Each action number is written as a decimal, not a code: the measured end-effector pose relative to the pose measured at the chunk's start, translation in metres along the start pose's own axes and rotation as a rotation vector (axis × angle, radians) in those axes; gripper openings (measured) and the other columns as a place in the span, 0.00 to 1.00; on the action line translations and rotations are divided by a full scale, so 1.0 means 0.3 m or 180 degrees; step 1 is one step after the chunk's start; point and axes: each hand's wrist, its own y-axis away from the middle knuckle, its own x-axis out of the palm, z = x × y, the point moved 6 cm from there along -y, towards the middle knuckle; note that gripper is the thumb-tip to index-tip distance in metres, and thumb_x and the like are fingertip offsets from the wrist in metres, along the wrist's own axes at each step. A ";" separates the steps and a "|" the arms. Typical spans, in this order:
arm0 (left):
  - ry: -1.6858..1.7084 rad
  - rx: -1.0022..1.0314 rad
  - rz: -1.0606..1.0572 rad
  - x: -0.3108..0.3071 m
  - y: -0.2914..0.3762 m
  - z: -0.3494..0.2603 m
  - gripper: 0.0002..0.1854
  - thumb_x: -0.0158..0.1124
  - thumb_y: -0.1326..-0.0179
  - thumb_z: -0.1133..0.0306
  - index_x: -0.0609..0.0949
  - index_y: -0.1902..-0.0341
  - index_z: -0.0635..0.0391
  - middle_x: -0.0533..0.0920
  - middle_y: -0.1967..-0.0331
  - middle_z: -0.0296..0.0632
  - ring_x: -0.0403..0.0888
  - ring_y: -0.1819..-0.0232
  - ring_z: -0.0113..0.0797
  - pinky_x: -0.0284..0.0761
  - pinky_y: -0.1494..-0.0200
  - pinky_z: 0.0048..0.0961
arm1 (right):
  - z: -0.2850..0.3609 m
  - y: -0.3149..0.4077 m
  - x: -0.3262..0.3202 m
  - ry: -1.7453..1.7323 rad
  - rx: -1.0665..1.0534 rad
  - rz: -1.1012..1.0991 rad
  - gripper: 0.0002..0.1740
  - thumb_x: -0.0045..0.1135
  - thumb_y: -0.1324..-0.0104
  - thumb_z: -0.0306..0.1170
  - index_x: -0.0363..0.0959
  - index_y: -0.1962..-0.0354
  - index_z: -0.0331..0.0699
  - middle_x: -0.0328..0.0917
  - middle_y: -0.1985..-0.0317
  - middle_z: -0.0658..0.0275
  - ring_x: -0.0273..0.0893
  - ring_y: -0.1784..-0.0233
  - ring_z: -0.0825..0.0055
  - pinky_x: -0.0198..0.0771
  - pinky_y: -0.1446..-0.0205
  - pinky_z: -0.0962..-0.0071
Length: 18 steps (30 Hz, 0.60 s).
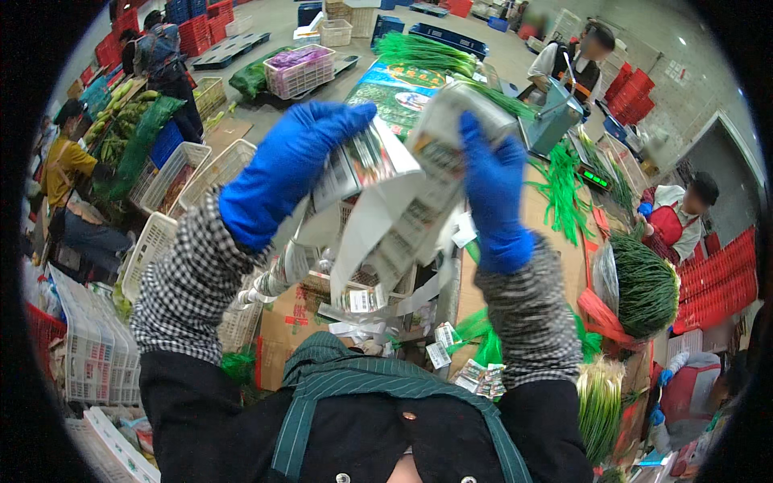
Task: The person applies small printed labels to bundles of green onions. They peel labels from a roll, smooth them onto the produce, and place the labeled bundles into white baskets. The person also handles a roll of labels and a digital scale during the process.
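Observation:
My left hand (pixel 284 172), in a blue glove, grips a strip of printed labels (pixel 369 158) between thumb and fingers. Facing it, my right hand (pixel 498 196), gloved in the same blue, holds another stretch of label strip (pixel 438 142), blurred by motion. Long loops of white backing (pixel 368 229) hang between both hands. More label strip trails below in coils (pixel 278 271); whether it is all one piece cannot be told. Loose barcode labels (pixel 439 355) lie on the table near my apron (pixel 386 368), beside green plastic strips (pixel 486 338).
Bunched green stalks (pixel 429 54) lie across a printed sack (pixel 386 90) ahead. A scale display (pixel 596 179), a large tied green bundle (pixel 645 284) and white-rooted stalks (pixel 599 404) are to the right. White plastic crates (pixel 148 247) stand left. Several people work around.

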 end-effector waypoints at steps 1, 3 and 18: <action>-0.0046 -0.0298 -0.0183 -0.003 -0.005 0.058 0.11 0.59 0.41 0.64 0.80 0.64 0.59 0.82 0.72 0.38 0.78 0.73 0.23 0.74 0.67 0.18 | -0.058 0.041 0.027 -0.0125 0.0285 0.0111 0.17 0.49 0.35 0.29 0.68 0.51 0.30 0.76 0.57 0.60 0.75 0.57 0.76 0.72 0.53 0.76; 0.0084 -0.0291 -0.0144 0.029 -0.006 0.115 0.11 0.60 0.41 0.63 0.80 0.65 0.60 0.82 0.73 0.38 0.78 0.76 0.22 0.74 0.70 0.17 | -0.137 0.099 0.050 -0.0695 0.0575 0.0098 0.17 0.48 0.35 0.30 0.68 0.51 0.29 0.76 0.57 0.59 0.75 0.56 0.76 0.72 0.54 0.78; -0.0349 0.0609 -0.0785 0.065 -0.012 0.192 0.15 0.59 0.40 0.61 0.81 0.63 0.63 0.81 0.72 0.36 0.74 0.71 0.18 0.70 0.67 0.17 | -0.171 0.232 0.140 -0.0999 0.0988 0.0007 0.22 0.48 0.34 0.34 0.63 0.47 0.28 0.71 0.51 0.58 0.70 0.51 0.75 0.67 0.48 0.75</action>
